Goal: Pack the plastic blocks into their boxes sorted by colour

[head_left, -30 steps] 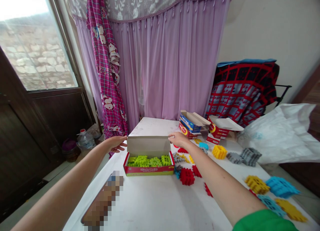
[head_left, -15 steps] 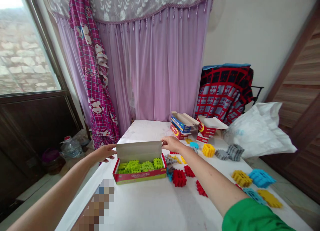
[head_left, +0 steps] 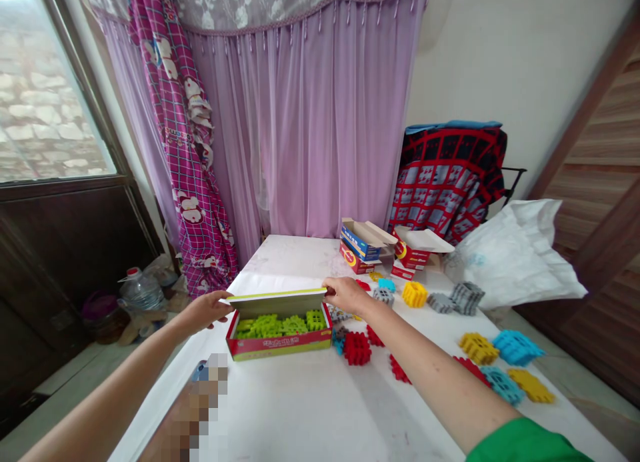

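Lid of the red box, left of centre in the frame, is held tilted low over it: a closed grip is kept on each end by the left hand and right hand. Green blocks heaped inside could be caught under the flap, or the light box shoved along the surface. Red blocks lie just right of it; the surface's left edge is near, and open room is left in the lower frame.

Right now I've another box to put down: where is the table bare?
Bare: the near stretch of table between the red box and the person, and the far end behind it, left of the stacked boxes. Crowded: loose blocks along the right side.
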The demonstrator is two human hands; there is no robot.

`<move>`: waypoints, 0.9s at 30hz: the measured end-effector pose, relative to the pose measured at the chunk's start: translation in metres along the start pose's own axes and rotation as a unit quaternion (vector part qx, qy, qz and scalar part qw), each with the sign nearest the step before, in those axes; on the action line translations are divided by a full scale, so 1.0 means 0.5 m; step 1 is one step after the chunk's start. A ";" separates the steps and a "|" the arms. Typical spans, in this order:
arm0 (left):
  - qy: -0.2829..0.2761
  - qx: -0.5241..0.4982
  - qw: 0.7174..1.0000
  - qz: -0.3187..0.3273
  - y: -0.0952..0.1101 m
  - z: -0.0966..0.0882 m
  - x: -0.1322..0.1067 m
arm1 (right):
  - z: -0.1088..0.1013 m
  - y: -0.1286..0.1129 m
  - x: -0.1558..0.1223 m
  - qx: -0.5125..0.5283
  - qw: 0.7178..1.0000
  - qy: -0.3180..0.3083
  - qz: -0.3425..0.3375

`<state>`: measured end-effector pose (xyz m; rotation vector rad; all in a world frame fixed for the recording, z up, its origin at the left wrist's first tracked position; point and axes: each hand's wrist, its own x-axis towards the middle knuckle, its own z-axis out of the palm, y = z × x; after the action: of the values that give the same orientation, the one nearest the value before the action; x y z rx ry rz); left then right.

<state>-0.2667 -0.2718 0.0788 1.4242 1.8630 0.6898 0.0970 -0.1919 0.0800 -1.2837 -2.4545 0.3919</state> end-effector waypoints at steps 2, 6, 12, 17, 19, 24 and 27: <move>-0.001 -0.006 1.000 0.010 -0.011 0.006 -0.014 | 0.010 0.001 -0.014 -0.002 1.000 0.005 0.004; 0.002 -0.022 1.000 0.016 -0.036 0.025 -0.031 | 0.031 0.004 -0.035 0.001 1.000 0.006 0.013; 0.007 -0.043 0.999 0.016 -0.057 0.045 -0.052 | 0.050 0.007 -0.060 0.013 1.000 -0.002 -0.003; 0.015 -0.048 0.998 0.021 -0.057 0.045 -0.074 | 0.054 0.009 -0.076 0.034 0.999 -0.010 0.001; 0.022 -0.049 0.998 0.027 -0.061 0.051 -0.077 | 0.054 0.008 -0.080 0.042 0.999 -0.020 0.009; 0.065 -0.056 0.994 0.067 -0.080 0.082 -0.075 | 0.057 0.007 -0.090 0.023 0.999 -0.006 0.034; 0.089 -0.048 0.992 0.081 -0.092 0.096 -0.080 | 0.065 0.007 -0.096 0.037 0.999 0.004 0.026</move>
<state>-0.2503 -0.3222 0.0219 1.5041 1.8322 1.0030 0.1115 -0.2323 0.0408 -1.3165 -2.3801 0.4857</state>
